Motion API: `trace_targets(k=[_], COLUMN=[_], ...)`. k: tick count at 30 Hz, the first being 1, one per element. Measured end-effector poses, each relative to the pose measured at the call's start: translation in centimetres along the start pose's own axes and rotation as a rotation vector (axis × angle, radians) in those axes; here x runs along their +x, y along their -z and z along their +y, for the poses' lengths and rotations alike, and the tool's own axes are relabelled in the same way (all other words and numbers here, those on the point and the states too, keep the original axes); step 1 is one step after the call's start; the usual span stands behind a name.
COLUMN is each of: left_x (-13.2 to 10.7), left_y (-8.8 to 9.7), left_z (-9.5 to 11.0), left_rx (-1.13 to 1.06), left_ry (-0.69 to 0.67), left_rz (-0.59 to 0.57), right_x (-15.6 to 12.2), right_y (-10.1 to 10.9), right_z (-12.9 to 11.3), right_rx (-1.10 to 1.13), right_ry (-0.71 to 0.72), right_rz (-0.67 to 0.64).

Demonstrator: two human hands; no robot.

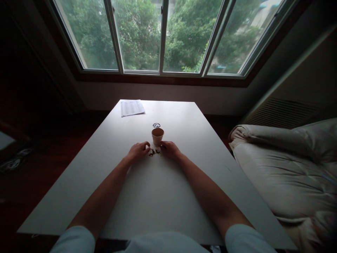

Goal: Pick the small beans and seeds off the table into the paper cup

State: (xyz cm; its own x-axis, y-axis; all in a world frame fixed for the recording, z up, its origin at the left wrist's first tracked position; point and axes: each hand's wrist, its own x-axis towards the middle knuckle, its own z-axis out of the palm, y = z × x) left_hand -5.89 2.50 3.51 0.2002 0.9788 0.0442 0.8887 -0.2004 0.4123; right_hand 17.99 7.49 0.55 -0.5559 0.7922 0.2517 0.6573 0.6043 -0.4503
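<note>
A light brown paper cup (157, 137) stands upright on the white table, its mouth toward me. Just in front of it lies a small loose pile of dark and yellowish bits (154, 151), too small to name. My left hand (139, 151) rests at the pile's left side, its fingers bent and a gap showing between thumb and forefinger. On the right, my right hand (170, 149) is curled low beside the pile, with its fingertips close together at the foot of the cup. Whether those fingertips touch the cup or pinch a bit, I cannot tell.
Behind the cup lies a round, dark-rimmed thing (156, 125), perhaps clear inside. Printed sheets (132, 107) lie at the far left corner of the white table (163, 196). A padded, light-coloured seat (284, 168) stands along the right side. A window is beyond the far edge.
</note>
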Motion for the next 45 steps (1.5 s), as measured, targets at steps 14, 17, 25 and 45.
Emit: trace_targets(k=[14, 17, 25, 45], left_x=[-0.6, -0.6, -0.4, 0.2], left_y=[1.7, 1.3, -1.7, -3.2], left_z=[-0.1, 0.3, 2.4, 0.9], left_rx=[-0.017, -0.008, -0.001, -0.053], left_ry=[-0.223, -0.224, -0.126, -0.075], left_rz=[-0.181, -0.178, 0.027, 0.198], right_x=[-0.4, -0.4, -0.3, -0.4], right_y=[3.2, 2.6, 1.5, 0.8], right_z=[-0.1, 0.0, -0.1, -0.7], right_rx=[0.011, -0.037, -0.061, 0.040], right_ry=[0.049, 0.039, -0.060, 0.043], right_rz=[-0.330, -0.307, -0.154, -0.104])
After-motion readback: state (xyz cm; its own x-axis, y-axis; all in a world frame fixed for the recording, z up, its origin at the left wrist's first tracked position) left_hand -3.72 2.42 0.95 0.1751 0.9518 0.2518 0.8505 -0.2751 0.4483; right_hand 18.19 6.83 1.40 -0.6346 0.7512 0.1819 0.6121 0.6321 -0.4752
